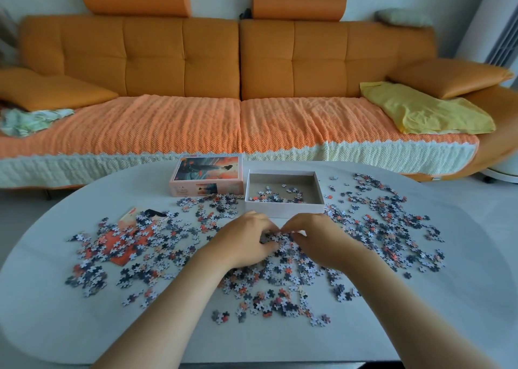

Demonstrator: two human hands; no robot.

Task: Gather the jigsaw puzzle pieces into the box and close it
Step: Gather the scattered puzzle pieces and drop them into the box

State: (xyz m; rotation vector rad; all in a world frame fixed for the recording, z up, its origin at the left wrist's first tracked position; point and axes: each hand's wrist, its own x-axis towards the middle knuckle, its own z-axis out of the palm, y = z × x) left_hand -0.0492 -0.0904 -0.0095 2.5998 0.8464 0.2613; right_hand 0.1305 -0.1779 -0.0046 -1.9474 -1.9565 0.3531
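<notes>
Many small jigsaw pieces (386, 223) lie scattered over the white oval table (56, 312). The open box bottom (283, 210) stands at the far middle with several pieces inside. Its printed lid (207, 176) lies just left of it. A picture sheet (131, 237) lies half under pieces at the left. My left hand (246, 240) and my right hand (322, 240) meet over a heap of pieces (280, 238) just in front of the box, fingers curled round that heap from both sides.
An orange sofa (238, 60) with a knitted orange cover runs behind the table. A yellow cloth (426, 111) lies on its right seat, a pale patterned cloth (30, 119) on its left. A white appliance (499, 41) stands at the far right.
</notes>
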